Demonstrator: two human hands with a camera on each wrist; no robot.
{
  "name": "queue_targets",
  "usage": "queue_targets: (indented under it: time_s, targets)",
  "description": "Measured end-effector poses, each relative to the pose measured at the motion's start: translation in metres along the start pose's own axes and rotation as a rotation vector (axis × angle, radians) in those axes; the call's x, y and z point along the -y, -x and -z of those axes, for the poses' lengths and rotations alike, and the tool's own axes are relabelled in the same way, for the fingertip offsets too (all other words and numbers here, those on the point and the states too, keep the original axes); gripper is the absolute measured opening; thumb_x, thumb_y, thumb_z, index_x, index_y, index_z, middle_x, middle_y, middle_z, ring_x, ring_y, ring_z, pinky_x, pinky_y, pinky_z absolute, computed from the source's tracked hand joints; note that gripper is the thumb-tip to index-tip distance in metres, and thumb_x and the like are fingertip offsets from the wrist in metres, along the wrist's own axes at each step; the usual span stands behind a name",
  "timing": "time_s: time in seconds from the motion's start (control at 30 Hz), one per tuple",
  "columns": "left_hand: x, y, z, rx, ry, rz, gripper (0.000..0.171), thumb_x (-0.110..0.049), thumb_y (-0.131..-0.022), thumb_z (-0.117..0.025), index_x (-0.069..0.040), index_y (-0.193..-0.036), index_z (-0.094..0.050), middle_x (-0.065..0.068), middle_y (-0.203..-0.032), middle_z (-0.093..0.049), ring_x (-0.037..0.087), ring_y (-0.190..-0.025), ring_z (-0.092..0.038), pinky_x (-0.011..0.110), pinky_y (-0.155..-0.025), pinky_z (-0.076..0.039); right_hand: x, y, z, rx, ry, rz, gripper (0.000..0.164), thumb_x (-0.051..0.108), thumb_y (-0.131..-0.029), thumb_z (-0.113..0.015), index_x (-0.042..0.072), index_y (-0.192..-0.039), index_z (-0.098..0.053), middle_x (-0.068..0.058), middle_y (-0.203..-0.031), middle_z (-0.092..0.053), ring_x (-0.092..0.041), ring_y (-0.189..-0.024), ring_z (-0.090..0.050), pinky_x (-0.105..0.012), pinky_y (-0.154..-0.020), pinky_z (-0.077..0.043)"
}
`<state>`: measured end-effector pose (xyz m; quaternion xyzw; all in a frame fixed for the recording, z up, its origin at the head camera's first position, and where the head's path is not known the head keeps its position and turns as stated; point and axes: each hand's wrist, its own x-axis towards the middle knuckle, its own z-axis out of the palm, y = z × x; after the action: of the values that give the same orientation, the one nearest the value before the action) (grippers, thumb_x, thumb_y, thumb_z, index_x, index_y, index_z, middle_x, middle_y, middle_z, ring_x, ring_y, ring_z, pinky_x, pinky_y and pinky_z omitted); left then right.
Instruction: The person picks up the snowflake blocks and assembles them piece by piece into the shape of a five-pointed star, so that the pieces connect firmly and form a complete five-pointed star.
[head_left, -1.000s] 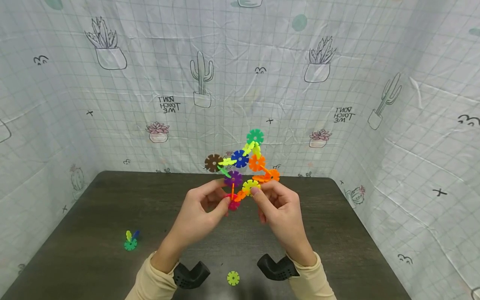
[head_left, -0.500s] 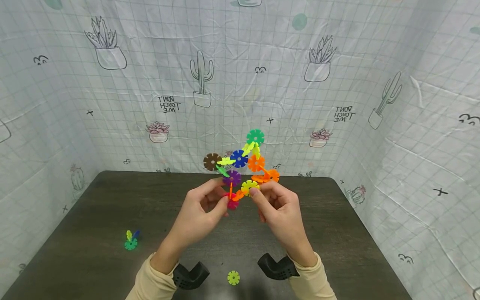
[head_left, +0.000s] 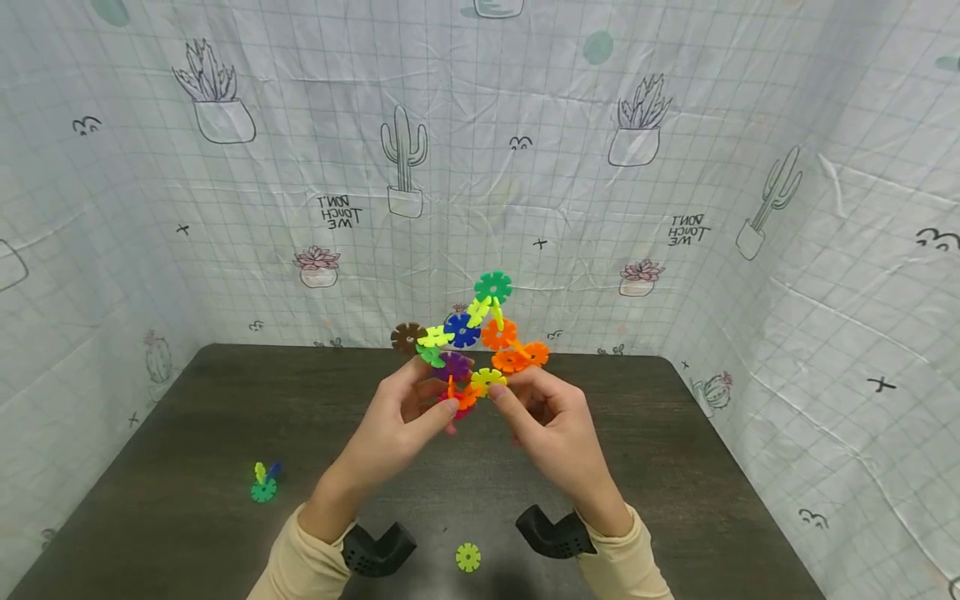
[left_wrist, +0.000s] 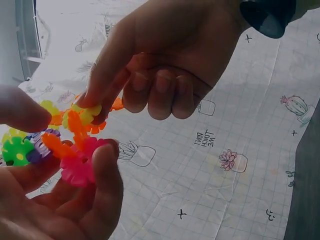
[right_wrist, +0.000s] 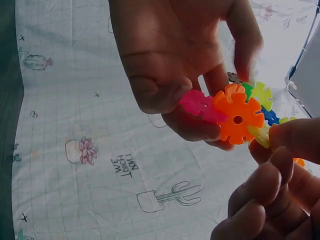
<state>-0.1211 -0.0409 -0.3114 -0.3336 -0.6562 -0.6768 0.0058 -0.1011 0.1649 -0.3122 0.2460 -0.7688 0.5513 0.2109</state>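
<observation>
Both hands hold up a linked chain of notched plastic snowflake discs above the table. My left hand (head_left: 397, 421) grips its near left part, pinching a pink disc (left_wrist: 75, 169) between fingers in the left wrist view. A yellow disc (head_left: 489, 380) is pinched by my right hand (head_left: 551, 425). Between these two sits an orange disc (right_wrist: 237, 107), facing the right wrist camera. Farther along the chain are a purple disc (head_left: 450, 367), a brown disc (head_left: 407, 337), a blue disc (head_left: 461, 331) and, at the top, a green disc (head_left: 492, 288). More orange discs (head_left: 534, 355) hang at the right.
On the dark table (head_left: 637, 467), a small joined piece with a green disc (head_left: 263, 490) lies at the left. A single lime-yellow disc (head_left: 468, 557) rests near the front edge, between the forearms. A cactus-print cloth (head_left: 480, 167) encloses the back and sides.
The disc chain has shifted left and tilted, its top green disc now lower and its small green disc turned flatter to view. Both hands keep hold and moved slightly left.
</observation>
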Motion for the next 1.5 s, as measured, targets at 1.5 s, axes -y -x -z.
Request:
queue_targets:
  time_s: [1.5]
  targets:
    - [-0.015, 0.011, 0.022, -0.269, 0.028, 0.092, 0.015, -0.008, -0.098, -0.065, 0.002, -0.109, -0.062, 0.001, -0.069, -0.062, 0.015, -0.063, -0.060, 0.028, -0.065, -0.054, -0.082, -0.018, -0.131, 0.821, 0.481, 0.004, 0.012, 0.019, -0.096, -0.068, 0.016, -0.086, -0.063, 0.012, -0.063, -0.049, 0.000, -0.054, -0.044, -0.013, -0.052, -0.036]
